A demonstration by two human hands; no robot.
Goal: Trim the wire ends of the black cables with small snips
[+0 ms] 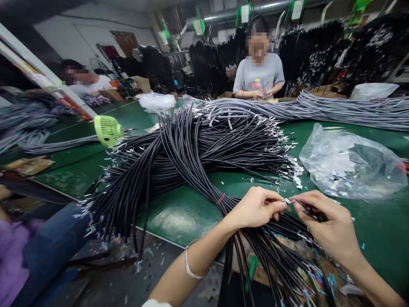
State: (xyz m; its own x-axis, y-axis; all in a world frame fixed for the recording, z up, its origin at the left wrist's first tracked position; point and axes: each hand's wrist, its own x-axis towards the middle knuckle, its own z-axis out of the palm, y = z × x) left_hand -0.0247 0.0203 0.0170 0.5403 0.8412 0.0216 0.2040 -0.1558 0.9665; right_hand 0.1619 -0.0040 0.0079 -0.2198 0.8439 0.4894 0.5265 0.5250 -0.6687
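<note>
My left hand pinches the stripped white end of a black cable between thumb and fingertips. Close beside it, the fingertips of my right hand are closed at that same cable end. A dark, slim object shows in the curl of my right hand, but its kind is hidden. Under both hands runs a bundle of black cables, tied with a thin red band. Coloured wires fan out from the bundle's near ends.
A large pile of black cables covers the middle of the green table. To the right lies a clear plastic bag; grey cables stretch behind it. A green fan stands left. Other people sit across and at left.
</note>
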